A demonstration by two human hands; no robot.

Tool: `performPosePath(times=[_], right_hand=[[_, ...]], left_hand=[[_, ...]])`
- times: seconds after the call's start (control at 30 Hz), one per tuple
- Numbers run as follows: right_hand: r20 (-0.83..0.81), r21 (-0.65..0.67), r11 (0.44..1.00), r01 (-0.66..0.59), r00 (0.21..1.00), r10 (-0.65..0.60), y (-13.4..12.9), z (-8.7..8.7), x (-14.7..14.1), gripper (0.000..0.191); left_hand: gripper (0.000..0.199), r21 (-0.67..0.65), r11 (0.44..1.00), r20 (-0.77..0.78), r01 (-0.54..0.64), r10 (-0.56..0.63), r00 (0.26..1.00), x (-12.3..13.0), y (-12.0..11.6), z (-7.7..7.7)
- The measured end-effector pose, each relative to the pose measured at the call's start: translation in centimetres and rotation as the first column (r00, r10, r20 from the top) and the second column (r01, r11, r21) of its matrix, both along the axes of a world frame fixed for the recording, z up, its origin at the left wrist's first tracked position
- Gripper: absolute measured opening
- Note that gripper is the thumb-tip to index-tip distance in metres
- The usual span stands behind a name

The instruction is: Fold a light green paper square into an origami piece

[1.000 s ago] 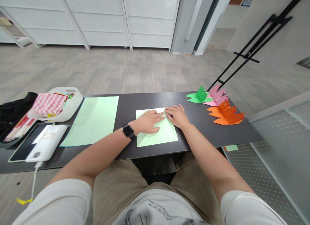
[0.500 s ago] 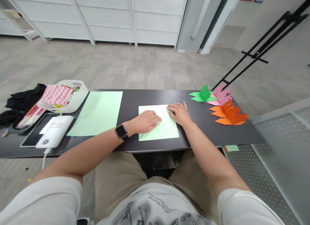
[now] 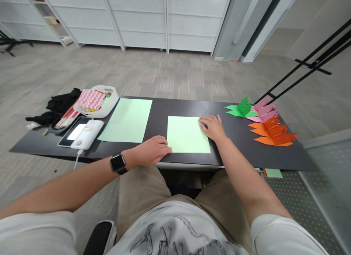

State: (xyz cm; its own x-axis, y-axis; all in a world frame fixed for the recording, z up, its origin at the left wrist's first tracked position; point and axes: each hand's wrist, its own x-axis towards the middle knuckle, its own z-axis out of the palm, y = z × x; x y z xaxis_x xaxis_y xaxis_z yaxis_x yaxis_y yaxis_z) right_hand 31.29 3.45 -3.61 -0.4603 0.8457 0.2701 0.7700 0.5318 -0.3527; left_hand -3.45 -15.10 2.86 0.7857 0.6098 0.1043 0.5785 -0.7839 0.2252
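A: Looking through the head view, where is the left hand?

B: The left hand [image 3: 152, 151] is at the near left corner of a small pale green sheet [image 3: 189, 135], fingers together and touching it; whether they pinch the paper, one cannot tell.

A: And the right hand?

B: The right hand [image 3: 213, 128] rests at the sheet's far right corner, thumb and forefinger apart.

A: So the sheet is between them?

B: Yes, flat on the dark desk [image 3: 189, 108], to the right of the left hand.

A: What's on the left hand's other side?

B: A larger green sheet [image 3: 126, 119], beyond it and leftward. Farther left are a white device [image 3: 87, 135] with a cable and a white basket [image 3: 109, 105].

A: Past the right hand?

B: Folded paper pieces, all to its right: green [image 3: 242, 108] closest, then pink [image 3: 264, 112], with orange [image 3: 271, 132] on the near side of both.
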Motion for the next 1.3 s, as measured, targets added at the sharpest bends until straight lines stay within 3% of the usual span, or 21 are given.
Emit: performPosePath(times=[0.2,0.37,0.57,0.83,1.1,1.3], right_hand=[[-0.001,-0.013,1.000,-0.008,1.000,0.008,0.1,0.0,0.0,0.033],[-0.017,-0.017,1.000,-0.008,1.000,0.008,0.3,-0.1,0.1,0.032],[-0.023,0.000,1.000,0.023,0.999,-0.023,0.3,-0.2,0.3,0.030],[-0.105,-0.011,0.996,0.086,0.991,-0.086,0.5,0.0,1.0,0.026],[-0.177,-0.034,0.990,0.136,0.974,-0.140,0.9,-0.1,2.0,0.033],[-0.185,-0.022,0.983,0.183,0.965,-0.184,0.9,-0.5,2.2,0.032]], left_hand=[[0.028,0.051,0.999,-0.001,-0.005,0.005,1.000,-1.0,-1.2,0.7],[0.028,0.162,0.983,0.005,-0.091,0.092,0.996,1.5,0.4,-0.1],[0.025,0.245,0.969,-0.159,-0.040,0.081,0.984,5.3,2.3,-1.0],[0.016,0.247,0.969,-0.342,0.022,0.066,0.937,6.0,2.6,-0.6],[0.036,0.282,0.959,-0.300,-0.024,0.112,0.947,5.5,2.4,-2.1],[0.025,0.342,0.935,-0.225,-0.096,0.181,0.957,6.4,2.2,-2.7]])
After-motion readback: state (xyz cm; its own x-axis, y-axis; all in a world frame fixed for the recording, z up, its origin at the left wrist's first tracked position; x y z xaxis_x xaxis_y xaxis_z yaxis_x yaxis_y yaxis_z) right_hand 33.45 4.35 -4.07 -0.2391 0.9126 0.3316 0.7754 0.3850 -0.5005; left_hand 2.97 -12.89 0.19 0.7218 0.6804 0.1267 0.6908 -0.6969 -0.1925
